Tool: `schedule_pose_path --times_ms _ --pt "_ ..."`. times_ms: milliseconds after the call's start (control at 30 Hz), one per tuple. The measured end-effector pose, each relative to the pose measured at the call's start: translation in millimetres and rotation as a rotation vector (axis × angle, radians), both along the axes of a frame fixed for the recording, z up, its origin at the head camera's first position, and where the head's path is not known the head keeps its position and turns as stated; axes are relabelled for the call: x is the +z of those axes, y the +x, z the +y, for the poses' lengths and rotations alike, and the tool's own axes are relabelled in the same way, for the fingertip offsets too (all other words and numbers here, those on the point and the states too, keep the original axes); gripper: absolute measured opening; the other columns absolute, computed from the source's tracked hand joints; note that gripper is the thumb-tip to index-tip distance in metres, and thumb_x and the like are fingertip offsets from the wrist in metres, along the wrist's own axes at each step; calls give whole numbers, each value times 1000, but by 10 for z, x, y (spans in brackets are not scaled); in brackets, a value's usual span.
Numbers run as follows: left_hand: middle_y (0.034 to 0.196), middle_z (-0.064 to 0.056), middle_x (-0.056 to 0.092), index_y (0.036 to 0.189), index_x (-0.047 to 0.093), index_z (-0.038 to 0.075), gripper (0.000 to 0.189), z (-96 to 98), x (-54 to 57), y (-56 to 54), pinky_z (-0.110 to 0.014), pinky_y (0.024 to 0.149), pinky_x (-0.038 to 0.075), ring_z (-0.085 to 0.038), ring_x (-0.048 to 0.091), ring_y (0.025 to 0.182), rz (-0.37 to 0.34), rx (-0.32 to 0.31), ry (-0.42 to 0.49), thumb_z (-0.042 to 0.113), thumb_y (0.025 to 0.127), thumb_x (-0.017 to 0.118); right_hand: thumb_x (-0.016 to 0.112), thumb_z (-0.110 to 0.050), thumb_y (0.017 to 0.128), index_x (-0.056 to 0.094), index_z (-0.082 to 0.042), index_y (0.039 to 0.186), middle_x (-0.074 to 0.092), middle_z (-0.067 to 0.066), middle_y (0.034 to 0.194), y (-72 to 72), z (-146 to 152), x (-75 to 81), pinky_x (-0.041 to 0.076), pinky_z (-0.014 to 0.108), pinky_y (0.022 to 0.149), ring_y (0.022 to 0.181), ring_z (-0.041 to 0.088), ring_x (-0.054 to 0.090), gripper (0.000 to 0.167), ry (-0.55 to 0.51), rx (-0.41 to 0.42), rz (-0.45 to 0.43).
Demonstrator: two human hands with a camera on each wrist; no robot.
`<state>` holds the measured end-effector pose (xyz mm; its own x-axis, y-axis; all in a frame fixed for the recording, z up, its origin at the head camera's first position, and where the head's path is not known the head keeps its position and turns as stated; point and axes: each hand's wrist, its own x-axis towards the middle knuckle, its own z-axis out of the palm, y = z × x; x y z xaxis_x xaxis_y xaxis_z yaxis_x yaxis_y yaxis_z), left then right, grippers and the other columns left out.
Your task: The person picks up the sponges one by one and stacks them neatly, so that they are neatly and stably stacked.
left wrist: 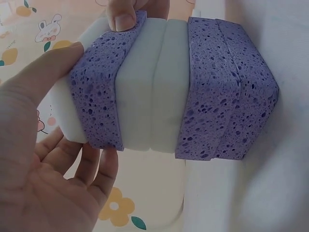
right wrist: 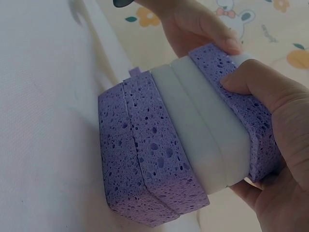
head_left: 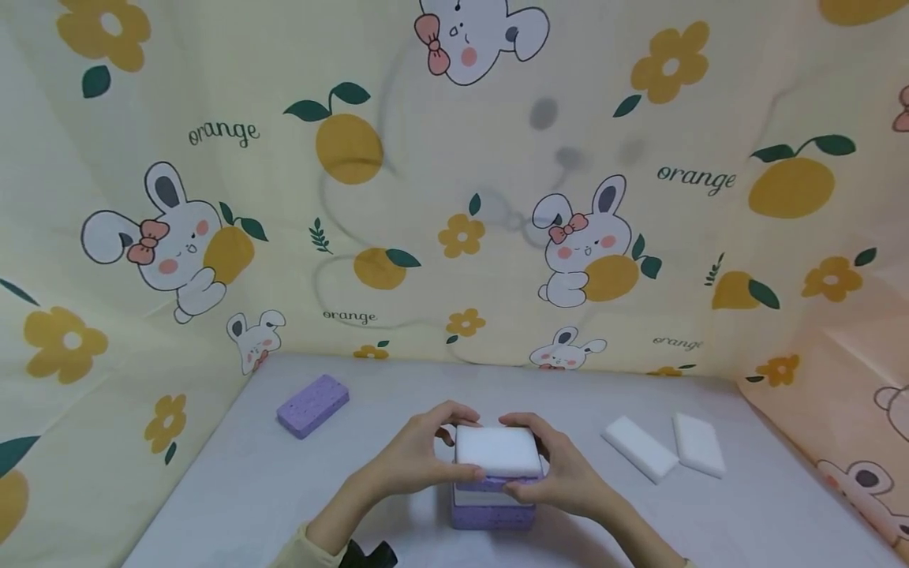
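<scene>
A stack of purple and white sponges stands in front of me. Two pored purple sponges form its base, with two smooth white sponges over them. Above those lies another purple sponge, topped by a white sponge. My left hand grips the upper purple sponge and the white top from the left, thumb at the near side. From the right, my right hand holds the same pair, its thumb on the purple sponge's near face. Fingers at the back are partly hidden in the head view.
A loose purple sponge lies at the back left of the white table. Two white sponges lie close together on the right. A printed cloth with rabbits and oranges encloses the back and sides.
</scene>
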<state>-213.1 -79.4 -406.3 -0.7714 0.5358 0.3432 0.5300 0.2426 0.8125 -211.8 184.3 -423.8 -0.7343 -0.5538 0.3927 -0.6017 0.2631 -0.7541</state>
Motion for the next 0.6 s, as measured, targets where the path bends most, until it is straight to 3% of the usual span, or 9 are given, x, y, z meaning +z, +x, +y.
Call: schedule_pose_path --times_ms 600 --pt "113 11 63 121 58 19 57 46 -16 22 -33 81 53 -12 56 102 19 38 13 35 75 87 87 -10 72 47 -14 137 59 5 119 8 0 -4 56 33 75 92 20 62 76 2 -4 -13"
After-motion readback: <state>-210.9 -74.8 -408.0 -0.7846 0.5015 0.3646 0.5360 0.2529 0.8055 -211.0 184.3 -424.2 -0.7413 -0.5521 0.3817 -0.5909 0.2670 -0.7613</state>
